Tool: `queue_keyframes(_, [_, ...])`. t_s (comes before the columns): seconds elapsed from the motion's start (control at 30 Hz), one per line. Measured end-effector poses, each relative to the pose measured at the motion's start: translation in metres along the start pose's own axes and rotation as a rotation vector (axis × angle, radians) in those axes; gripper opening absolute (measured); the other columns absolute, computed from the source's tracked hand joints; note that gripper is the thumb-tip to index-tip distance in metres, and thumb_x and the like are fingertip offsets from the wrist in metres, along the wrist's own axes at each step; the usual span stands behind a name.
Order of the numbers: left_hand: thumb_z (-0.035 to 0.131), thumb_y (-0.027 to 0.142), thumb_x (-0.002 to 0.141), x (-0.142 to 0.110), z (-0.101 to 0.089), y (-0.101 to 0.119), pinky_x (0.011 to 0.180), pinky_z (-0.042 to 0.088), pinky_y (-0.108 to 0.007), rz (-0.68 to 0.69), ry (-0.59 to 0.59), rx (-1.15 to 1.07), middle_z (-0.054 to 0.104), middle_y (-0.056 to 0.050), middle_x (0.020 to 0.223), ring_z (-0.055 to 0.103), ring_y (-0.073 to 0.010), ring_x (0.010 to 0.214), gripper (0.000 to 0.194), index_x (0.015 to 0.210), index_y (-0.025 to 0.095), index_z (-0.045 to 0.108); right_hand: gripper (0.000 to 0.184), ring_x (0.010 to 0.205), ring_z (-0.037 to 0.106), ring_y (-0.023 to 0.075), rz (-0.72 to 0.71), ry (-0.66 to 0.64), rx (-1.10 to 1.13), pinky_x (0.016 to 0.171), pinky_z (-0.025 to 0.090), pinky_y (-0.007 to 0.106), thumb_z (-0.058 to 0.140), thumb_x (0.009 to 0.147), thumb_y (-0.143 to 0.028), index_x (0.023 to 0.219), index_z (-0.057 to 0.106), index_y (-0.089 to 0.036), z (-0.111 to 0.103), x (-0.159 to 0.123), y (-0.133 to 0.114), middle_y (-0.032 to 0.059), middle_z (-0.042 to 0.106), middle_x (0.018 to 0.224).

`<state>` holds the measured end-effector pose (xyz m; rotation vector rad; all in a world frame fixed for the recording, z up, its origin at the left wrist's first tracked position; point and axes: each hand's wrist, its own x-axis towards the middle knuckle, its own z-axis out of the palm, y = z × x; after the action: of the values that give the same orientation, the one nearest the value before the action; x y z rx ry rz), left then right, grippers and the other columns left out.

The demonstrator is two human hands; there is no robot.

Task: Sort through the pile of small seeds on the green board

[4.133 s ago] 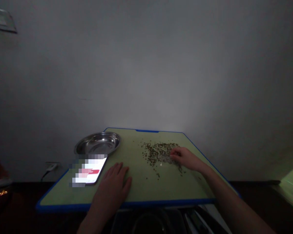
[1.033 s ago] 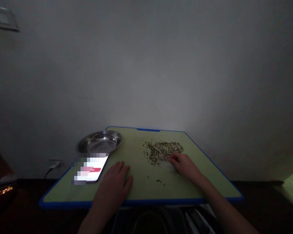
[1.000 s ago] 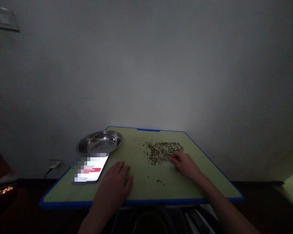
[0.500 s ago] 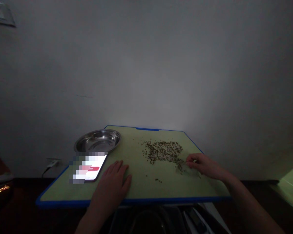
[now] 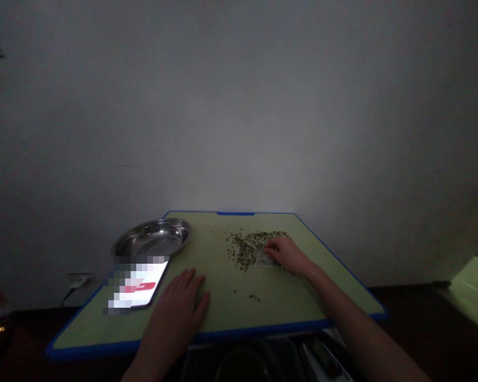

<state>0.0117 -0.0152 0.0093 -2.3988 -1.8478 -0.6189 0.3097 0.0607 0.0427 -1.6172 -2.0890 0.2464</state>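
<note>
Small dark brown grains (image 5: pixel 242 248) lie spread in a loose patch on the pale green board (image 5: pixel 223 307). My right hand (image 5: pixel 287 254) is over the right part of the patch, fingers pinched on a thin see-through piece (image 5: pixel 263 259) that looks like plastic. That piece lies low over the grains; its exact kind is unclear. My left hand (image 5: pixel 179 305) rests flat on the board with fingers stretched out and holds nothing. It is just right of a lit phone (image 5: pixel 147 286), partly pixelated.
A shiny metal bowl (image 5: pixel 153 239) stands at the board's left, behind the phone. A few stray grains (image 5: pixel 254 297) lie nearer the front edge. The board has a blue rim (image 5: pixel 95 350) and stands close to a grey wall (image 5: pixel 239 132).
My right hand has gone right to the patch's side, dragging grains there, and come back left over the patch with the see-through piece. The left hand stays put; the view has shifted slightly.
</note>
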Motion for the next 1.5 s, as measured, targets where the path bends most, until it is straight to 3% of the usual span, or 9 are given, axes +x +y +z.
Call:
queue_keyframes(0.2, [0.043,0.036,0.086,-0.002,0.0,0.0,0.106,0.039,-0.049,0.015,0.016,-0.015,0.058,-0.013,0.133,0.049,-0.0287,0.127,0.041,0.117,0.019,0.062,0.018,0.068,0.057,0.0145,-0.047,-0.026,0.034,0.06,0.036,0.023,0.054,0.085,-0.023,0.08,0.069,-0.014,-0.001,0.003,-0.005,0.0037,0.068,0.075])
queue_keyframes(0.37, [0.044,0.035,0.085,-0.002,0.001,0.002,0.106,0.039,-0.05,0.01,0.041,-0.026,0.059,-0.012,0.132,0.049,-0.029,0.127,0.039,0.115,0.02,0.062,0.015,0.069,0.058,0.0142,-0.093,-0.143,0.074,0.061,0.037,0.023,0.057,0.083,-0.023,0.082,0.07,-0.015,0.009,-0.014,-0.035,0.0037,0.068,0.077])
queue_keyframes(0.5, [0.044,0.037,0.085,-0.002,0.004,-0.002,0.104,0.04,-0.051,0.03,0.066,-0.036,0.059,-0.013,0.131,0.051,-0.0302,0.126,0.04,0.115,0.019,0.063,0.014,0.073,0.059,0.0152,-0.087,-0.11,0.028,0.064,0.037,0.024,0.058,0.084,-0.024,0.082,0.07,-0.016,0.024,-0.001,-0.052,0.0052,0.07,0.08])
queue_keyframes(0.73, [0.045,0.035,0.085,-0.002,-0.001,0.0,0.105,0.04,-0.049,0.02,0.033,-0.014,0.059,-0.012,0.132,0.051,-0.0292,0.126,0.039,0.116,0.02,0.062,0.017,0.075,0.058,0.0161,0.029,0.003,-0.053,0.067,0.037,0.024,0.055,0.087,-0.023,0.082,0.069,-0.014,0.017,0.022,-0.028,0.0069,0.07,0.082])
queue_keyframes(0.87, [0.044,0.034,0.085,-0.002,-0.004,0.004,0.106,0.038,-0.051,0.0,-0.011,-0.017,0.057,-0.014,0.134,0.048,-0.0301,0.128,0.041,0.118,0.018,0.062,0.018,0.069,0.056,0.0144,-0.002,-0.049,-0.006,0.062,0.036,0.023,0.054,0.086,-0.021,0.08,0.069,-0.014,0.01,0.012,-0.023,0.0045,0.068,0.076])
queue_keyframes(1.07, [0.045,0.034,0.085,-0.003,-0.005,0.004,0.107,0.038,-0.05,-0.006,-0.008,-0.02,0.057,-0.014,0.134,0.048,-0.0293,0.128,0.04,0.118,0.018,0.062,0.013,0.07,0.058,0.0136,-0.162,-0.188,0.092,0.062,0.039,0.022,0.058,0.082,-0.02,0.082,0.071,-0.015,0.019,-0.003,-0.048,0.0035,0.069,0.078])
queue_keyframes(1.5, [0.043,0.034,0.087,-0.004,-0.005,0.006,0.107,0.037,-0.051,0.011,-0.011,-0.019,0.056,-0.016,0.134,0.047,-0.0303,0.129,0.041,0.118,0.016,0.061,0.015,0.07,0.061,0.0141,-0.14,-0.332,0.179,0.062,0.042,0.022,0.06,0.081,-0.025,0.083,0.072,-0.018,0.016,-0.045,-0.061,0.0027,0.071,0.079])
